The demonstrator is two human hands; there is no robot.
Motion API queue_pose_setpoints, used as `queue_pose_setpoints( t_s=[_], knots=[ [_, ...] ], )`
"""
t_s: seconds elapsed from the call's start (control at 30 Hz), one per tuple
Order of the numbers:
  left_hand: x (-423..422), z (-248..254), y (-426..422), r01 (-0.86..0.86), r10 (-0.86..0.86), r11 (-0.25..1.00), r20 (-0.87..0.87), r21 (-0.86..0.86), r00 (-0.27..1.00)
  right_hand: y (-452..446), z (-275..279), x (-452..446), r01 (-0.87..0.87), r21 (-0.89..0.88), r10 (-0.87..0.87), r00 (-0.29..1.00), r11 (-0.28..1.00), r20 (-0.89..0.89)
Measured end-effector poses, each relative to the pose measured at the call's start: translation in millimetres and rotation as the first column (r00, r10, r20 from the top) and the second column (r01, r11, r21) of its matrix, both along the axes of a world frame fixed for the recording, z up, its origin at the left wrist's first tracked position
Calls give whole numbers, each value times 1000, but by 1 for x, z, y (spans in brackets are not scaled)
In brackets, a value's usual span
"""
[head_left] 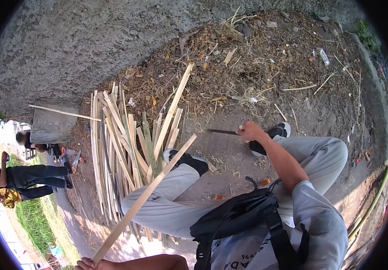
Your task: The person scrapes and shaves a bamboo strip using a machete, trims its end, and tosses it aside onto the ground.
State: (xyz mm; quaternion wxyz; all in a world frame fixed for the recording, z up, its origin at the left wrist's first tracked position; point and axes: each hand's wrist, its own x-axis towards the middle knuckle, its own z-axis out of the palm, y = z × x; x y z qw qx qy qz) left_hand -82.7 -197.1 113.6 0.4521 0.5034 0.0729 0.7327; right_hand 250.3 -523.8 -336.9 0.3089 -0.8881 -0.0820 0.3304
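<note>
My left hand (88,264) is at the lower left edge, its fingers wrapped around the end of a long pale bamboo strip (145,196). The strip slants up and right across my bent leg, its far end free near my shoe. My right hand (250,132), above the other knee, is closed around a knife handle. The dark knife blade (223,132) points left, apart from the strip. Beside my leg lies a large pile of bamboo strips (108,153), mostly pale, some greenish.
My black-and-white shoes (187,161) rest on dirt ground. A rough grey wall (86,45) runs along the top left. Dry leaves and shavings (248,81) litter the ground. Two people stand at far left, where another person (27,139) is partly visible. A black bag (234,213) hangs at my front.
</note>
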Motion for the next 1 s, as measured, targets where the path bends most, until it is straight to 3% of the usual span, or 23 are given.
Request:
queue_pose_setpoints(
  t_s=[0.17,0.27,0.47,0.57,0.67,0.77,0.87,0.97,1.0],
  knots=[
    [1,0,0,-54,54,999,7,-8,999,-9,10,10,129,-60,-113,970,990,217],
    [4,-2,0,-53,53,999,9,-11,999,-5,20,11,65,8,-65,985,998,157],
    [9,-3,3,-94,95,995,23,-17,995,25,33,-28,-309,118,290,944,944,155],
    [4,-1,5,-112,112,993,16,-22,994,36,2,-33,-330,125,290,921,936,261],
    [4,1,4,-188,188,982,9,-29,982,34,11,-6,-243,42,245,969,969,-36],
    [4,3,1,-261,261,965,-5,-35,965,25,-28,18,0,-21,3,994,1000,107],
    [12,5,-5,-319,320,946,16,-56,947,13,-17,37,102,-39,-92,973,994,214],
    [14,3,-7,-318,320,947,23,-48,947,5,-2,35,101,90,-123,945,991,302],
    [10,2,-5,-283,285,958,23,-43,958,2,16,32,179,138,-201,965,974,166]
  ],
)
